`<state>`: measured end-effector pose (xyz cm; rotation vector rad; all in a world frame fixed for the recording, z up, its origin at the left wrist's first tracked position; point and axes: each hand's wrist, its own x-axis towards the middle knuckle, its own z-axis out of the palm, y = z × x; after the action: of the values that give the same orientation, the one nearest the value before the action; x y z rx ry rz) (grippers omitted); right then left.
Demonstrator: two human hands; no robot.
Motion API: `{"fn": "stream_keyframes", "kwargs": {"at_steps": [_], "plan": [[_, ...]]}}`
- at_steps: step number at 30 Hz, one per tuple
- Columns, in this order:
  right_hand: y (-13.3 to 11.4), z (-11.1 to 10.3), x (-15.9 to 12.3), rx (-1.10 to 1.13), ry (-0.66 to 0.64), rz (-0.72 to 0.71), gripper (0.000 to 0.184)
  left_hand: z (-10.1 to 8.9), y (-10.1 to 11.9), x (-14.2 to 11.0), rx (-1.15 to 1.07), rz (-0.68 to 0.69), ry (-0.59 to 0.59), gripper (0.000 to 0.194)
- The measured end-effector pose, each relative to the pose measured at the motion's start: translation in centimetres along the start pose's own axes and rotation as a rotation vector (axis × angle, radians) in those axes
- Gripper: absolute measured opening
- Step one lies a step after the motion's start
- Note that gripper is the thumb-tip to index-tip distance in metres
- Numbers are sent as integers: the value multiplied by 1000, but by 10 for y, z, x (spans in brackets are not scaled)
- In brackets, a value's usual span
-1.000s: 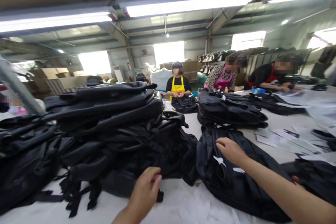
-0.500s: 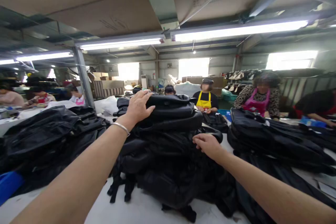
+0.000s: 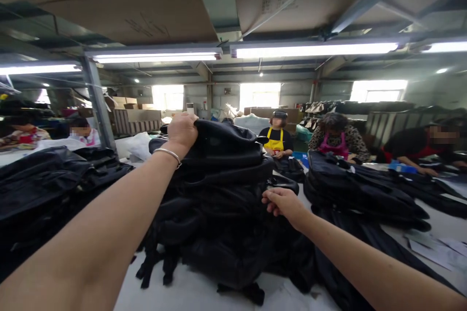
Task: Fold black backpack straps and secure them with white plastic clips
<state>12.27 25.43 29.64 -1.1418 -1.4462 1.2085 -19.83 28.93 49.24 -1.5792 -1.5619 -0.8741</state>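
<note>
Several black bags lie piled on the worktop; the left hand clenches the topmost bag — likely because nothing weighs on it — while the right hand curls beside the pile, whether pinching anything I cannot tell.

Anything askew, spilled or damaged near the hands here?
No spill or damage stands out. The pile of black bags at the left hand looks untidy: its layers sit unevenly and straps trail below. Papers at right lie scattered, not stacked.
</note>
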Motion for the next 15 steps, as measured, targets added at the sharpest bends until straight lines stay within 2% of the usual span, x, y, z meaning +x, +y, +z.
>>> {"fn": "stream_keyframes", "kwargs": {"at_steps": [3,5,6,8,11,13,15], "plan": [[-8,0,-7,303,-23,89,22,-43,8,6,-16,30,117,29],[-16,1,-14,528,-67,135,33,-80,25,-9,-44,110,198,27],[-20,1,-19,637,-98,153,38,-99,35,-25,-67,159,243,27],[-23,-2,-31,841,-164,158,44,-137,55,-74,-174,307,297,27],[-7,-9,-55,1073,-271,115,45,-177,73,-177,-339,446,238,33],[14,-14,-77,1154,-316,133,54,-189,73,-250,-352,457,185,38],[36,-17,-102,1186,-343,184,66,-190,68,-315,-305,451,117,36]]}}
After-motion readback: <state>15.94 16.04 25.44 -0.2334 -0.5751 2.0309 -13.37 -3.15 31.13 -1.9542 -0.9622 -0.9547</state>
